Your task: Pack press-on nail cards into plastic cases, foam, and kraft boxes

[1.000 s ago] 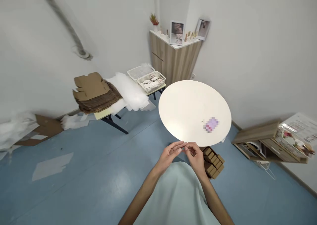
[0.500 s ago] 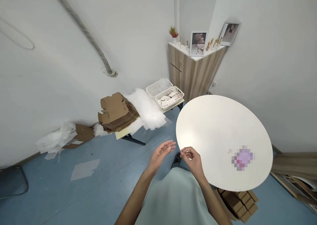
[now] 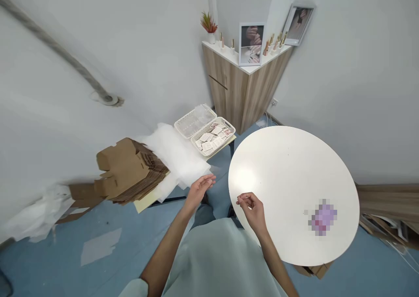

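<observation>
My left hand [image 3: 200, 190] is stretched out in mid-air, palm turned inward, fingers extended and holding nothing. It is nearest to the front corner of a sheaf of white packing sheets [image 3: 178, 153], apparently above and apart from it. My right hand [image 3: 254, 212] hangs over the left rim of the round white table [image 3: 288, 175]. Its fingers are curled, thumb tip close to the index fingertip, with nothing visible between them. On the right part of that table lies a blurred-out purple and pink item [image 3: 323, 217].
A low side table [image 3: 147, 201] on the left bears a stack of flattened brown cartons [image 3: 131, 170]. At its far end is a white basket of small packets [image 3: 214, 135], beside another basket [image 3: 193, 121] holding clear plastic. A corner cabinet [image 3: 234, 87] stands behind.
The view has shifted as I move forward, bringing the side table and baskets closer. My left hand has moved left, away from my right hand, which keeps its curled shape.
</observation>
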Available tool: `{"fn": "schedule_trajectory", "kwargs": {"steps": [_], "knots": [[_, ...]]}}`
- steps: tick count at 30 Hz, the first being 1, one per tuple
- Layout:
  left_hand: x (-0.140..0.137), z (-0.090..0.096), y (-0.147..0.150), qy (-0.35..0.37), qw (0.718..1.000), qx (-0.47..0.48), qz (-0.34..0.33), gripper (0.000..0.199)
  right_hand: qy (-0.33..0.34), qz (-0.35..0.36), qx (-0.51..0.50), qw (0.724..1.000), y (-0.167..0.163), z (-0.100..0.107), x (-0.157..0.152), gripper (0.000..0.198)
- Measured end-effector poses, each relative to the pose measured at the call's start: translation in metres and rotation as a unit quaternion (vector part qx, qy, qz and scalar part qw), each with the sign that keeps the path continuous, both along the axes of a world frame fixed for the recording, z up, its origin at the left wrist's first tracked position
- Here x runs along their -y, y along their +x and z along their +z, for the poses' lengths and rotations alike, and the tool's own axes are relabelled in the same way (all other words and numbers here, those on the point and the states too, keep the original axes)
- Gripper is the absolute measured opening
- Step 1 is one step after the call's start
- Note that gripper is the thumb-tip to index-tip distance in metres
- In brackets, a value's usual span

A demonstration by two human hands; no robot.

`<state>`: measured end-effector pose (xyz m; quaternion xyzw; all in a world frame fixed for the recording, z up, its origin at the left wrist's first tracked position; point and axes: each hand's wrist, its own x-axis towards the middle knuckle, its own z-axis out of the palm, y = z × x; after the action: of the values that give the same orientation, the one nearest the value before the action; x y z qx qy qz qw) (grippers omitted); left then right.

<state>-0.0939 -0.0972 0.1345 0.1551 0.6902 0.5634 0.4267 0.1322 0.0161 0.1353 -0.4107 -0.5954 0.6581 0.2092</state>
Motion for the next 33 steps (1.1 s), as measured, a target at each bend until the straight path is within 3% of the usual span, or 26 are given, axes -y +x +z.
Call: {"fn": "schedule_trajectory", "kwargs": {"steps": [9,16,20,23,27,33], "knots": [[-0.093,-0.067,-0.140,-0.094,0.972,-0.188,-0.104,0.033,0.025,-0.111,0.059,0.992,-0.056,0.020,0.002,0.030],[-0.189,-0.097,-0.228,-0.127,0.909,-0.350,-0.186,0.045,0.062,-0.194,0.101,0.974,-0.121,0.039,0.011,0.031],[-0.240,-0.112,-0.250,-0.134,0.859,-0.416,-0.265,0.046,0.072,-0.240,0.111,0.962,-0.149,0.040,0.024,0.029],[-0.258,-0.121,-0.256,-0.183,0.823,-0.433,-0.318,0.037,0.070,-0.274,0.117,0.952,-0.159,0.040,0.034,0.027],[-0.260,-0.131,-0.260,-0.228,0.793,-0.442,-0.352,0.030,0.072,-0.314,0.122,0.939,-0.164,0.040,0.039,0.027],[-0.252,-0.135,-0.263,-0.229,0.778,-0.452,-0.372,0.034,0.072,-0.303,0.123,0.942,-0.174,0.041,0.025,0.028]]}}
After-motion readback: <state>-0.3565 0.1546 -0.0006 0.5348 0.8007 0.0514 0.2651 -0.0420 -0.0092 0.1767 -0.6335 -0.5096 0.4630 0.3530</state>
